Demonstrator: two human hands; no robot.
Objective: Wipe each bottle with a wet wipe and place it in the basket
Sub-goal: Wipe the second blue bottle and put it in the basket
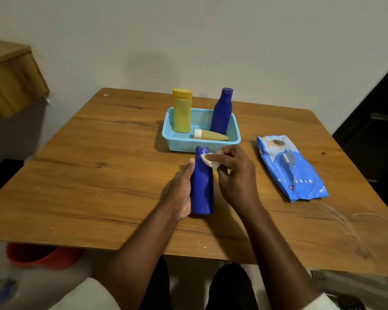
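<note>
Left hand: your left hand grips the blue bottle from its left side, thumb up along the neck.
Blue bottle: it stands just above the wooden table or on it, I can't tell which, near you and just in front of the basket.
Right hand: your right hand pinches a white wipe and presses it against the bottle's right shoulder, just below the cap.
Basket: light blue mesh, at the far middle of the table.
In the basket: a yellow bottle upright at the left, a second blue bottle upright at the right, and a small yellow tube lying on its side along the near wall.
Wipes pack: blue, flat on the table to the right of your hands, apart from the basket.
Under the table: a red tub at the near left.
</note>
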